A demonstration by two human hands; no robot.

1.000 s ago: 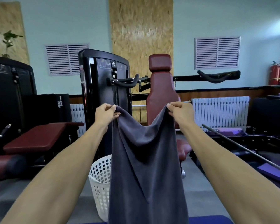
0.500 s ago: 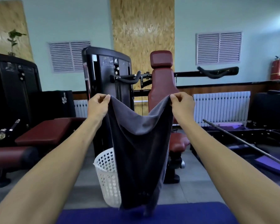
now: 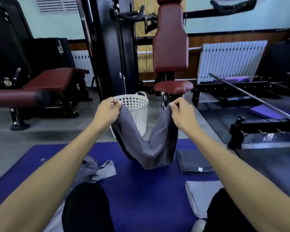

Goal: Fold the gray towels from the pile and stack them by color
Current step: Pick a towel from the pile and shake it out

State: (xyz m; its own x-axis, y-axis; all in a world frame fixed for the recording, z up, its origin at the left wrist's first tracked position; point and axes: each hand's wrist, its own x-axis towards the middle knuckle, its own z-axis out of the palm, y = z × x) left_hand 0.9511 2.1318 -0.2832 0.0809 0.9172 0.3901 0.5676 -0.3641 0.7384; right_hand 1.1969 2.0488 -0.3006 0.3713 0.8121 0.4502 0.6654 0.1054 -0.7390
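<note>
A dark gray towel point(image 3: 151, 148) hangs doubled in a U between my hands, its lowest fold touching the blue mat point(image 3: 141, 190). My left hand point(image 3: 107, 111) pinches one top end and my right hand point(image 3: 181, 111) pinches the other. A folded dark gray towel point(image 3: 192, 161) lies on the mat to the right. Nearer me on the right lies a folded light gray towel point(image 3: 199, 195), partly hidden by my right arm and knee. A loose pile of light gray towels point(image 3: 95, 169) sits on the mat to the left, partly behind my left arm.
A white perforated basket point(image 3: 137, 106) stands on the floor just beyond the mat, behind the hanging towel. Gym machines with maroon pads point(image 3: 171, 44) fill the background. A barbell rack point(image 3: 258, 128) stands to the right. My dark-clothed knees point(image 3: 85, 206) rest on the mat.
My hands have come down from chest height to just above the mat and moved apart. The towel now sags in a U onto the mat. The view has tilted downward.
</note>
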